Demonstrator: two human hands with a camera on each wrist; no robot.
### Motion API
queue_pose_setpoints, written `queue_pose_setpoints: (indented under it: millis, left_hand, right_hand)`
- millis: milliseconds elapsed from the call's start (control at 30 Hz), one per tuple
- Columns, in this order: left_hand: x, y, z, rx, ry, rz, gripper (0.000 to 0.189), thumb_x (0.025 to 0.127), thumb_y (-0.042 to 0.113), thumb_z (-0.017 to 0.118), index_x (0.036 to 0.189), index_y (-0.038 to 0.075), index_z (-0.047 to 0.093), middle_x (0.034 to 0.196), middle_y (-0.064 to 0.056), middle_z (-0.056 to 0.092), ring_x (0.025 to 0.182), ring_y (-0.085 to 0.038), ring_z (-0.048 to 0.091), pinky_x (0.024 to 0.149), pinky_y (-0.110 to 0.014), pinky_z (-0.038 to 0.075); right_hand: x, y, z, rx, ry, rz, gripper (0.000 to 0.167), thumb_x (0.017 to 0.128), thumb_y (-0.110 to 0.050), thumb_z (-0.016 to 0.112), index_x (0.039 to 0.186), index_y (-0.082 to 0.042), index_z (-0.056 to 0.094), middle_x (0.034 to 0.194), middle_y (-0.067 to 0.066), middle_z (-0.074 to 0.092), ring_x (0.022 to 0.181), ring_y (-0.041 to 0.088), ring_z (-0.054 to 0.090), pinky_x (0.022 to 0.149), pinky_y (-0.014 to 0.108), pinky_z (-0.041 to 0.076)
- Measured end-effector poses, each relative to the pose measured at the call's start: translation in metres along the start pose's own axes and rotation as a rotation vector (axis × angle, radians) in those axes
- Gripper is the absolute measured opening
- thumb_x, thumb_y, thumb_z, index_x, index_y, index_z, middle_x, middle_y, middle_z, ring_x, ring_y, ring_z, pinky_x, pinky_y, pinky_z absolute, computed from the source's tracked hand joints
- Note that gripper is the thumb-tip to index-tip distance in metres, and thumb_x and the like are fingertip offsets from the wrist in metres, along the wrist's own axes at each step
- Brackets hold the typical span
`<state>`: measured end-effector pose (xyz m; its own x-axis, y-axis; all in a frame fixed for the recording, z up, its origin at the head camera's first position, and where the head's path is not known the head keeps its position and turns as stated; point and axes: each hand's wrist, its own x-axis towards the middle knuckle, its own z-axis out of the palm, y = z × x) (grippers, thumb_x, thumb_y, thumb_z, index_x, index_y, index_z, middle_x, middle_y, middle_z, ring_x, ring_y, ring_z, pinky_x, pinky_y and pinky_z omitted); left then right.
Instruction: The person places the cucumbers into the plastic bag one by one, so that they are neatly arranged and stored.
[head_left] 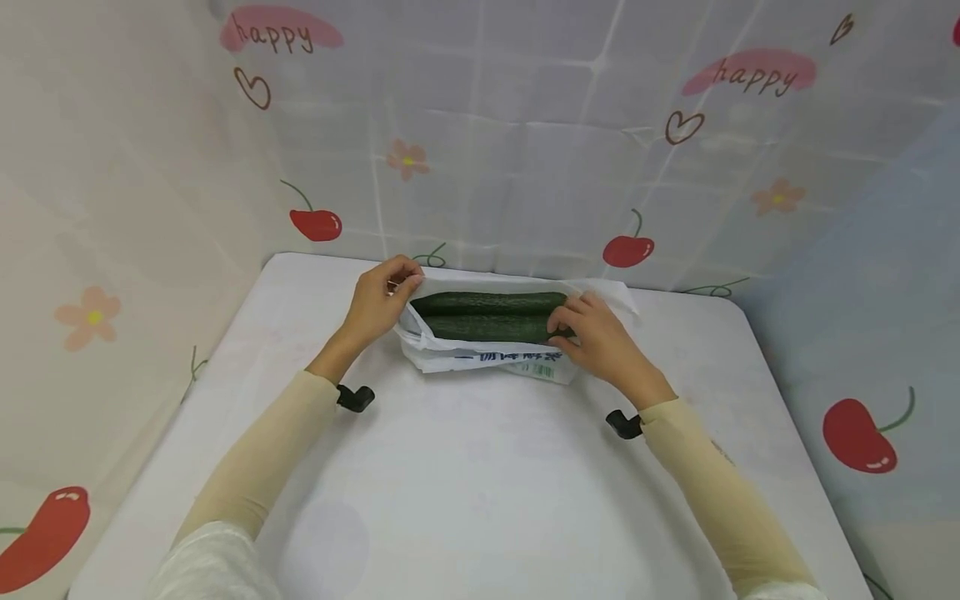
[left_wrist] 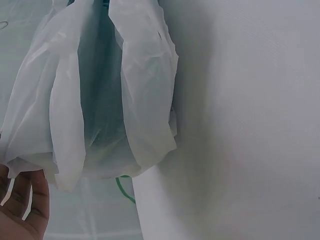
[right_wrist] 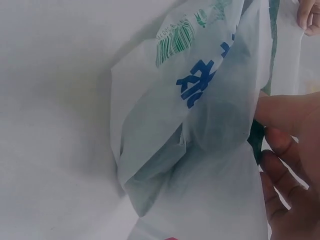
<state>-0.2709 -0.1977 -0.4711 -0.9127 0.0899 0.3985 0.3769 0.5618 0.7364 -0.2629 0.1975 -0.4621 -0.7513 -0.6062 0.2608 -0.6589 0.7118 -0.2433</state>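
Two dark green cucumbers, an upper one (head_left: 487, 302) and a lower one (head_left: 480, 328), lie side by side in the mouth of a white plastic bag (head_left: 442, 360). Blue lettering and a green barcode (right_wrist: 174, 42) mark the bag's near side. At the bag's left end, my left hand (head_left: 382, 298) pinches the edge of the plastic between thumb and fingers. My right hand (head_left: 600, 340) grips the right end of the cucumbers with curled fingers, covering their tips. In the right wrist view a strip of green shows between the right thumb and fingers.
The bag rests near the back edge of a white-covered table (head_left: 480, 475). Behind it hangs a curtain (head_left: 510, 167) printed with cherries, flowers and hearts. A black wrist mount (head_left: 356, 398) sits on the left forearm, another mount (head_left: 624, 424) on the right.
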Motion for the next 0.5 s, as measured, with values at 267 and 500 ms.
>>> queue_pose_setpoints:
  millis: [267, 500]
  left_hand:
    - [0.001, 0.001, 0.002, 0.016, 0.01, 0.019, 0.016, 0.11, 0.026, 0.064, 0.118, 0.013, 0.071, 0.111, -0.009, 0.074, 0.104, -0.025, 0.068, 0.09, -0.037, 0.055]
    - [0.003, 0.0, 0.002, 0.009, 0.026, 0.017, 0.016, 0.11, 0.025, 0.065, 0.117, 0.014, 0.071, 0.11, -0.008, 0.074, 0.103, -0.023, 0.069, 0.089, -0.034, 0.055]
  right_hand:
    - [-0.017, 0.003, 0.007, 0.047, -0.094, 0.018, 0.022, 0.095, -0.029, 0.085, 0.112, -0.016, 0.078, 0.113, 0.003, 0.071, 0.108, 0.023, 0.054, 0.096, 0.046, 0.052]
    - [-0.03, 0.005, 0.01, 0.043, -0.139, 0.029, 0.034, 0.086, -0.035, 0.093, 0.111, -0.018, 0.077, 0.113, 0.001, 0.072, 0.112, 0.026, 0.061, 0.111, 0.054, 0.05]
